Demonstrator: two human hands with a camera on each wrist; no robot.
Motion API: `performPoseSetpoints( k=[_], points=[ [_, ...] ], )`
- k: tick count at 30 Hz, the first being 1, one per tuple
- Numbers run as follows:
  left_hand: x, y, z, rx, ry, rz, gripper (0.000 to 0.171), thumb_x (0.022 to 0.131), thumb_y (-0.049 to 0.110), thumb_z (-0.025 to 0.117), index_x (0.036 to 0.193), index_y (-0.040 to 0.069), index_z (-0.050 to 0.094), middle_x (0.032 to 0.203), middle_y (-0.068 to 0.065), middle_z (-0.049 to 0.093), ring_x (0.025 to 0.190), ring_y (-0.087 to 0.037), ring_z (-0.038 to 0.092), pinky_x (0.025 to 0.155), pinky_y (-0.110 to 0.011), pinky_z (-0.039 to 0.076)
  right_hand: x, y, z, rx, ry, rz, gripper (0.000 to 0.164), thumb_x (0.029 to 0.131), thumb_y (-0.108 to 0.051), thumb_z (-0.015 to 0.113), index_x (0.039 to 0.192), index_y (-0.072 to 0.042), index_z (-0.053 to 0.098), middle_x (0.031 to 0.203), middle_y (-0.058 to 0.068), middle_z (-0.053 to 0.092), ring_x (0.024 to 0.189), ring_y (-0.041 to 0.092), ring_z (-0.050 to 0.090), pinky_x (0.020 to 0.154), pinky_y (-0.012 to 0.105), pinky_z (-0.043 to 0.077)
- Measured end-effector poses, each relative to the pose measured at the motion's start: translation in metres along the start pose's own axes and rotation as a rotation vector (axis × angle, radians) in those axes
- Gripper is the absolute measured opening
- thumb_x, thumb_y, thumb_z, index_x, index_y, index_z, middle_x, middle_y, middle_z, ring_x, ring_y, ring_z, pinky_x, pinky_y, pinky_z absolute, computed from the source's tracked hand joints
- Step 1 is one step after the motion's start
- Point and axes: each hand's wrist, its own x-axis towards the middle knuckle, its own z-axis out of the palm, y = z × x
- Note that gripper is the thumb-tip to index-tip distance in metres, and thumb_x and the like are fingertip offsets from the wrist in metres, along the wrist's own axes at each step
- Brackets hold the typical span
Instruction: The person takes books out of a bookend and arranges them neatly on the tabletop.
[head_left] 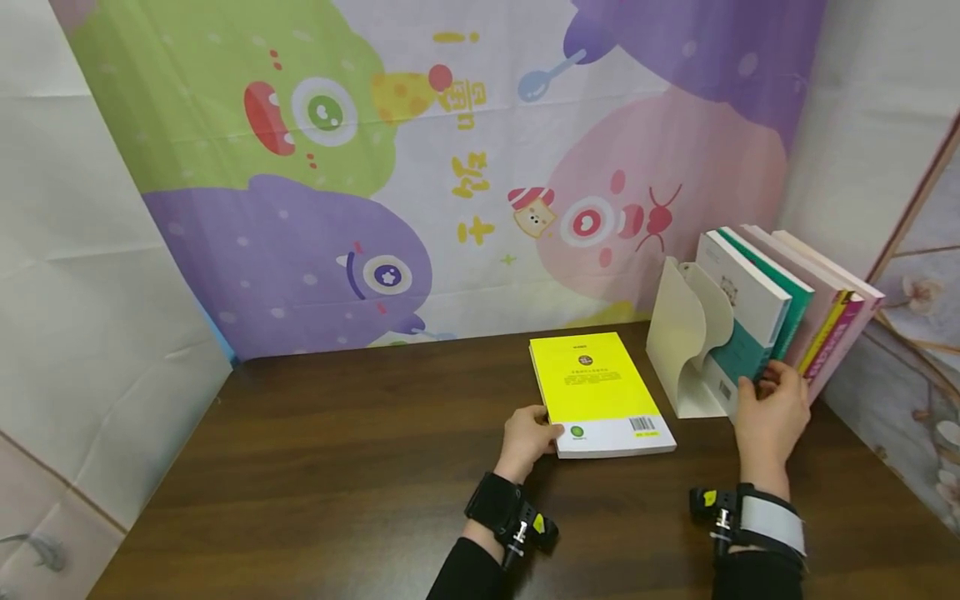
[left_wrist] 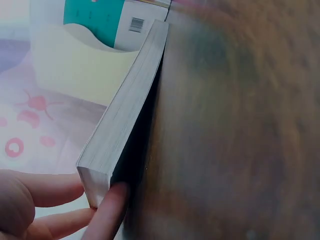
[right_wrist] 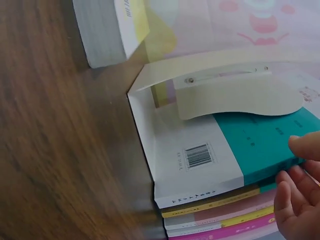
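A yellow book [head_left: 592, 379] with a white lower band lies on the brown table [head_left: 337, 483]. My left hand [head_left: 527, 435] pinches its near left corner, thumb on the cover; a dark gap shows below the book's edge [left_wrist: 125, 110] in the left wrist view. To the right, my right hand [head_left: 774, 417] holds a white and teal book [head_left: 742, 287] by its spine edge. The thumb lies on the teal part of the cover [right_wrist: 265, 135], and the other fingers curl at the spine. This book stands tilted in a cream bookend [head_left: 678, 342], foremost in the row.
Behind the held book lean a green book [head_left: 797, 321] and several pink and yellow-spined books [head_left: 832, 342]. A cartoon-printed cloth [head_left: 480, 283] hangs along the table's back edge. White panels [head_left: 112, 250] stand at the left, and a flower-patterned surface [head_left: 918, 375] at the right.
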Motion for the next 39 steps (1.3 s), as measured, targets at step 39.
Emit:
performPoseSetpoints(
  k=[39],
  points=[
    [-0.0018, -0.0017, -0.0060, 0.044, -0.090, -0.040, 0.044, 0.079, 0.004, 0.067, 0.120, -0.005, 0.054, 0.090, -0.013, 0.064, 0.063, -0.016, 0.062, 0.062, -0.026, 0.054, -0.0030, 0.0018, 0.0083, 0.105, -0.002, 0.018, 0.033, 0.090, -0.015, 0.053, 0.114, 0.008, 0.051, 0.110, 0.028, 0.056, 0.097, 0.038, 0.051, 0.083, 0.048, 0.038]
  ],
)
